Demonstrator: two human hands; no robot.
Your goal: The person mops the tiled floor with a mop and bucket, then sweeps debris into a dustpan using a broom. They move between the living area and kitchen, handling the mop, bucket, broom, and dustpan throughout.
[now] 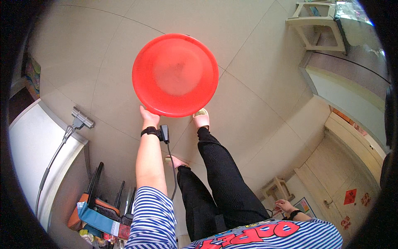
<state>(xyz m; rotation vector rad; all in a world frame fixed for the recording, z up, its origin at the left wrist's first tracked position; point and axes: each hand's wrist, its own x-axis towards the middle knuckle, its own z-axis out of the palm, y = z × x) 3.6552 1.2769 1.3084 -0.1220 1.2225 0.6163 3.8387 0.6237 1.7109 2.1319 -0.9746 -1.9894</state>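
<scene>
A round red plastic basin (175, 105) is held out in front of me over the tiled floor, its cloudy inside facing up. My left hand (150, 117) grips the near left part of its rim from below; the thumb shows at the side and the other fingers are hidden beneath the basin. A black strap with a cabled device sits on that wrist. My right hand (283, 205) hangs low at my right side, away from the basin, with its fingers loosely bent and nothing visible in it.
A sponge mop (82, 118) leans by a white surface at the left. Umbrellas and bags (96, 218) stand at lower left. At upper right is a pale plastic stool (323, 21); another small stool (278, 188) stands near a wooden door (332, 183) with red decorations.
</scene>
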